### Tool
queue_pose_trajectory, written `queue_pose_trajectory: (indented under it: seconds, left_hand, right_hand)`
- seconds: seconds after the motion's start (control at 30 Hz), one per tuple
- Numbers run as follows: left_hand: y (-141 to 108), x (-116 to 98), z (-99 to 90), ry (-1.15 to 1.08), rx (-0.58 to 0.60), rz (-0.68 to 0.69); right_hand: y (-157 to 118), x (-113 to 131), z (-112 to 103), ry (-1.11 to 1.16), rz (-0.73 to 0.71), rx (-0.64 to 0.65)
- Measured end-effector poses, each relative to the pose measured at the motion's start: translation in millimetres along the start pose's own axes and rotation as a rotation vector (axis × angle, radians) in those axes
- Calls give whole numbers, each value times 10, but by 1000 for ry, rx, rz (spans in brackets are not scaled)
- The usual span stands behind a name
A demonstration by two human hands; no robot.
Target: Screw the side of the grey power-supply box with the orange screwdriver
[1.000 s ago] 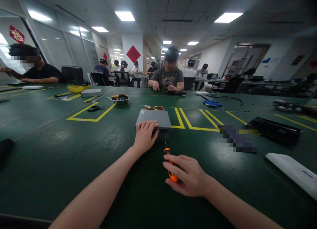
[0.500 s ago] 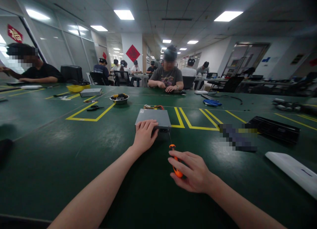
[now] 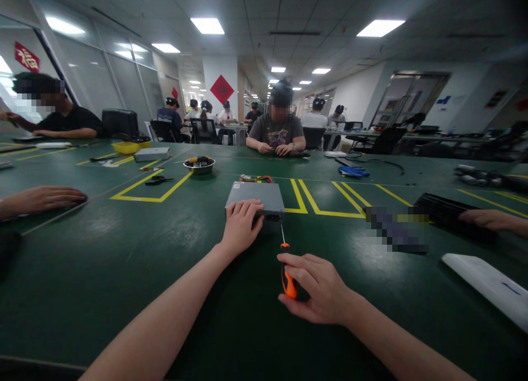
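one left hand [image 3: 243, 224] on one grey box [image 3: 256, 195], one right hand [image 3: 319, 287] on one screwdriver [image 3: 289, 282]

your one grey box sits flat on the green surface [image 3: 165, 309], straight ahead of you, with one bundle of wires [image 3: 258, 178] at its far edge. your left hand is clamped over its near left corner, four fingers on top and the thumb against the near face. your right hand is closed around the orange and black handle of the screwdriver; its one thin shaft points at the near face, close to the right corner. you can't tell whether the tip touches.

beyond the box, to the left, you have one metal bowl [image 3: 199, 165] holding tools, one yellow tray [image 3: 132, 147] and one grey case [image 3: 152, 154]. to the right lie blue gloves [image 3: 353, 172], one long black part [image 3: 433, 208] with one co-worker's hand [image 3: 489, 219] on it, and one white panel [image 3: 490, 287]. one more co-worker's hand [image 3: 55, 198] rests at your far left, and one person [image 3: 277, 131] sits across from you.
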State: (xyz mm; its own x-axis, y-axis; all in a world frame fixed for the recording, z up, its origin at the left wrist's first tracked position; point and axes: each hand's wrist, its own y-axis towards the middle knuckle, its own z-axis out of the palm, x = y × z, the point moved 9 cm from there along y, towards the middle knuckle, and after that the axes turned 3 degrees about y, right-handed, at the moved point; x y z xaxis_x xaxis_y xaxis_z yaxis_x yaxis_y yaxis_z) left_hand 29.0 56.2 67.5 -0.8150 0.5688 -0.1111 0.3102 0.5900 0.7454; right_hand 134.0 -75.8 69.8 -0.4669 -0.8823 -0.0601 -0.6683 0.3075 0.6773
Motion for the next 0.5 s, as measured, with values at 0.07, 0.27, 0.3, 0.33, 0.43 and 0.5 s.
queue_pose_trajectory:
  seconds: [0.07, 0.27, 0.3, 0.33, 0.43, 0.5]
  left_hand:
    - [0, -2, -4, -2, -1, 2]
    - [-1, -2, -9, -2, 3, -3]
    - [-1, -2, -9, -2, 3, -3]
    - [0, -1, -7, -2, 4, -3]
    - [1, 3, -2, -6, 5, -7]
    - [1, 4, -1, -8, 3, -8]
  right_hand:
    - [2, -10, 29, -6, 12, 40]
    - [29, 5, 105, -27, 44, 229]
    - [27, 8, 113, -18, 46, 235]
    - [24, 16, 119, -12, 38, 229]
    - [5, 38, 112, -7, 2, 138]
    - [-9, 33, 96, -3, -2, 75]
